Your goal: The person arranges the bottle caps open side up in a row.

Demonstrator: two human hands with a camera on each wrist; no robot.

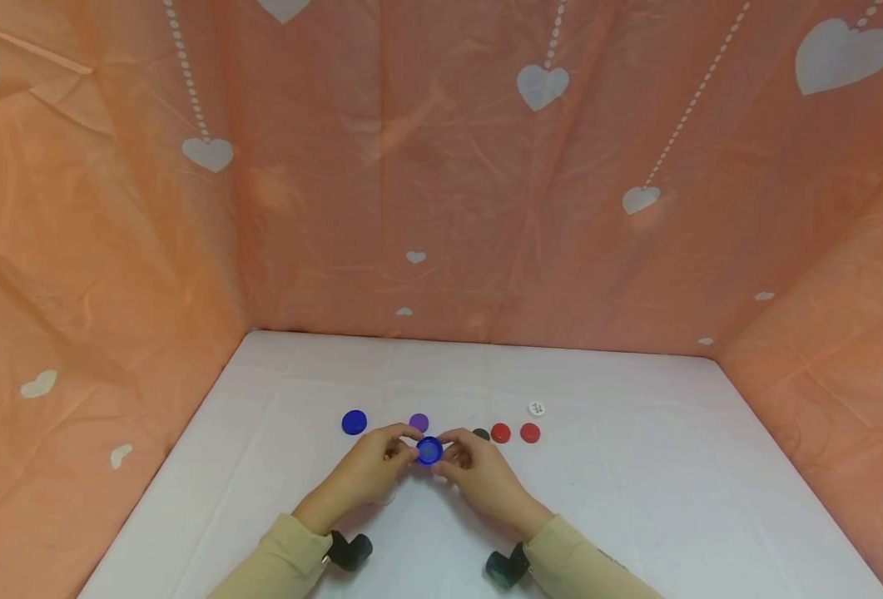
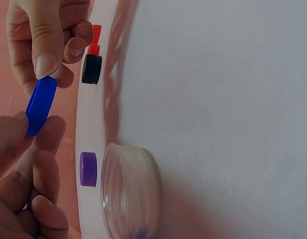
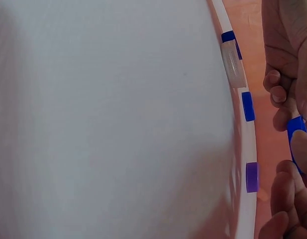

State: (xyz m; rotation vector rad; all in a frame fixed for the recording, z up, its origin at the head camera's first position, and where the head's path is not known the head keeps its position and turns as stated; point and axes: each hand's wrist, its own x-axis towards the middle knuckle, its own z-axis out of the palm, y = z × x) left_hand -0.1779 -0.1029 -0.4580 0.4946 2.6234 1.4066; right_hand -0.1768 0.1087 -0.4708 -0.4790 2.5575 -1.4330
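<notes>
Blue cap (image 1: pixel 429 450), raised above white table (image 1: pixel 651 474) betw. both hands: L hand (image 1: pixel 369 462) pinches one side, R hand (image 1: pixel 482 476) the opp. side, thumbs & fingers on rim. Beyond, on table: purple cap (image 1: pixel 419 423); dark cap (image 1: pixel 481 433), partly hidden by R hand; two red caps (image 1: pixel 501 433) & white disc (image 1: pixel 536 408) to R; 2nd blue cap (image 1: pixel 354 422) to L.

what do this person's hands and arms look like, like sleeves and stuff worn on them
The left hand and right hand are gloveless. The left sleeve and right sleeve are pale khaki and reach toward the wrists; a short dark streak shows on the right one. The left wrist camera and right wrist camera are black and stubby.
</notes>
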